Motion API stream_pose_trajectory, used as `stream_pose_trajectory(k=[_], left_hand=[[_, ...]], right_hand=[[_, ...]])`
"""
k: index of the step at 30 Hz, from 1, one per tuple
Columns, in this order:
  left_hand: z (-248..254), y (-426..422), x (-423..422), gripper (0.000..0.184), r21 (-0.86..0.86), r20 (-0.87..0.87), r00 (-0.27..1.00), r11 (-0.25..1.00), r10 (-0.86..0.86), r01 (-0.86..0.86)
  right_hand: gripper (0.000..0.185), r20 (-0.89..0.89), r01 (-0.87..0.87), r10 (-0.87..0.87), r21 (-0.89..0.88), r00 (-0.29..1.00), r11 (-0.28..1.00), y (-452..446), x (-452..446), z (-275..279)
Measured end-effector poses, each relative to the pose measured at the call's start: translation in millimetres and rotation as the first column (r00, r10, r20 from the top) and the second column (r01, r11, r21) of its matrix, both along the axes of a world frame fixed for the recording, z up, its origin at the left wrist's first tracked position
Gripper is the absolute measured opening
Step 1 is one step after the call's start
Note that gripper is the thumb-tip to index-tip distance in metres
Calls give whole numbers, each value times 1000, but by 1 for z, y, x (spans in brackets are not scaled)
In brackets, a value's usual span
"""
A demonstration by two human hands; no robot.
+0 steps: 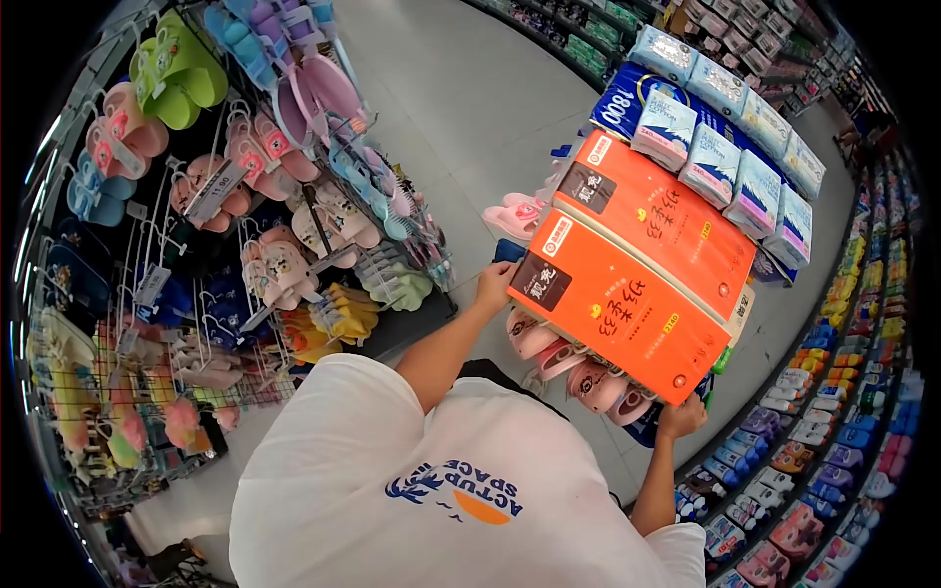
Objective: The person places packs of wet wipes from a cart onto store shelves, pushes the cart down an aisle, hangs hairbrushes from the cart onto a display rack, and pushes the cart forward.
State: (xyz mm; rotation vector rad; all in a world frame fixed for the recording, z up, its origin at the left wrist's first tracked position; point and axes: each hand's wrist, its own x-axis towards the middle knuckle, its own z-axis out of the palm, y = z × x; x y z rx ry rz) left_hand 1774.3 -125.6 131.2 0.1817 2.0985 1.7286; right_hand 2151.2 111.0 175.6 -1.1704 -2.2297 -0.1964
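A loaded stack is in front of me, topped by two large orange packs (627, 304) lying side by side. My left hand (495, 284) is closed at the near left corner of the closer pack, beside a dark blue edge. At its near right corner, my right hand (683, 417) is curled shut. The packs hide what both hands grip. Several pink slippers (532, 333) hang out under the near side. On the far part of the stack sit several white and blue packs of sanitary pads (710, 165) and a blue pack (616, 110) marked 1800.
To the left stands a rack of hanging slippers (181, 73) in many colours, with price tags (214, 196). Shelves of bottles and packs (833, 392) curve along the right. Grey tiled floor (431, 88) runs between them. More shelves (588, 39) stand at the back.
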Motion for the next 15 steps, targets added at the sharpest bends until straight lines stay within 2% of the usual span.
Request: stream_pose_trajectory(k=[1,2,3,5,9,10,11,13,14,15], left_hand=[[0,-5,-5,33,-19,-28,1000,1000,4,-4],[0,-1,-40,34,-49,24,999,998,-36,38],[15,-8,-40,34,-40,39,999,999,-33,35],[33,7,-22,39,-154,10,998,986,-67,68],[37,-6,-53,43,-254,91,990,958,-112,132],[40,-14,-57,45,-227,108,986,963,-126,147],[44,-21,-61,45,-202,129,984,968,-126,150],[62,-15,-41,46,-212,148,982,966,-117,147],[54,-19,-47,47,-228,141,984,963,-113,143],[61,-29,-52,47,-219,147,983,965,-112,143]], right_hand=[[34,-6,5,-5,0,1000,1000,-10,-4,5],[34,10,5,-5,10,1000,1000,-11,-36,11],[34,17,15,-15,-7,1000,1000,-19,-37,13],[34,38,29,-29,-16,999,999,-5,-13,9],[37,196,157,-128,-141,972,977,-30,-34,21],[37,230,203,-156,-196,961,959,-42,-41,30],[39,231,172,-134,-151,964,974,-55,-45,32],[39,246,229,-179,-196,953,953,-47,-23,32],[42,151,245,-216,-213,965,946,-61,-30,34],[42,166,248,-217,-194,962,949,-70,-34,41]])
